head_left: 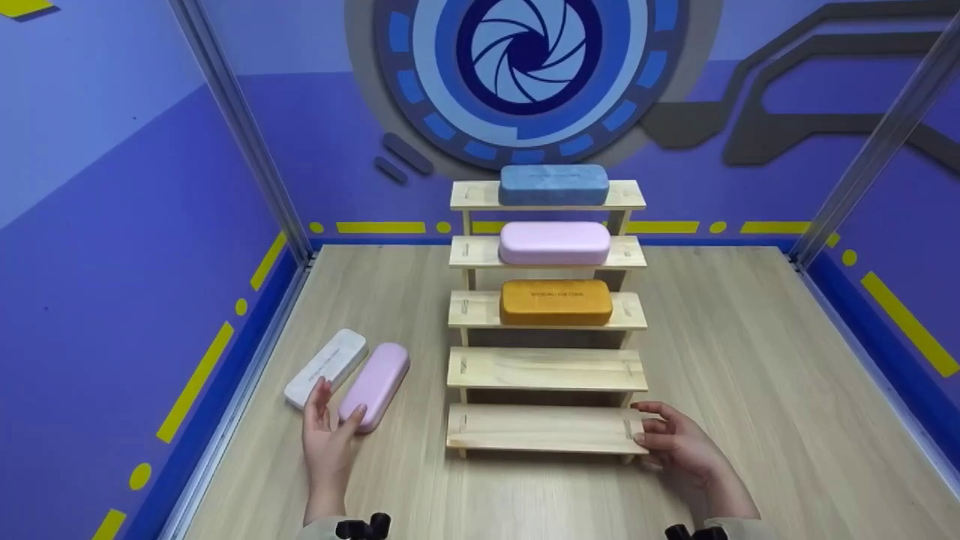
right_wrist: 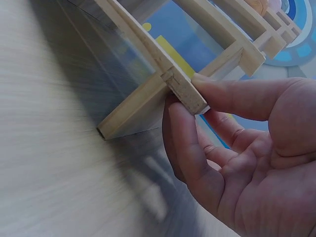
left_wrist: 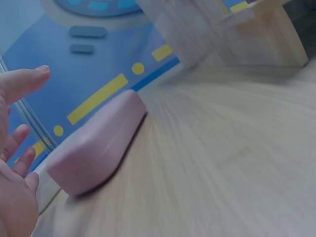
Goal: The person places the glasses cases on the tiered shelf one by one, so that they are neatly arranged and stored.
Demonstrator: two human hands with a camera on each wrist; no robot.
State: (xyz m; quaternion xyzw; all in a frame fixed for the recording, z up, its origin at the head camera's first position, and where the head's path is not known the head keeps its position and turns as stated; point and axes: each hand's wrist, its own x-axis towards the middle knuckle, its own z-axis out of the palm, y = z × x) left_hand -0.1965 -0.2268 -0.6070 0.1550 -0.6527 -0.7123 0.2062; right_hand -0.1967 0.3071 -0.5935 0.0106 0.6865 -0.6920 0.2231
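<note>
My left hand (head_left: 328, 448) hovers by the near end of a pink glasses case (head_left: 377, 384) on the table, thumb and fingers spread apart. In the left wrist view, a gap shows between that hand and the pink case (left_wrist: 98, 143). Beside it, a white glasses case (head_left: 328, 365) lies at a slant, partly behind my fingertips. At the right, my right hand (head_left: 686, 448) pinches the end of the lowest step of a wooden stepped rack (head_left: 540, 429). The right wrist view shows thumb above and curled fingers below the board (right_wrist: 185, 91).
Higher on the rack sit an orange case (head_left: 556, 303), a second pink case (head_left: 554, 243) and a blue case (head_left: 553, 185), one per step. Blue printed walls (head_left: 112, 300) border the wood-grain table (head_left: 750, 360) at the back and sides.
</note>
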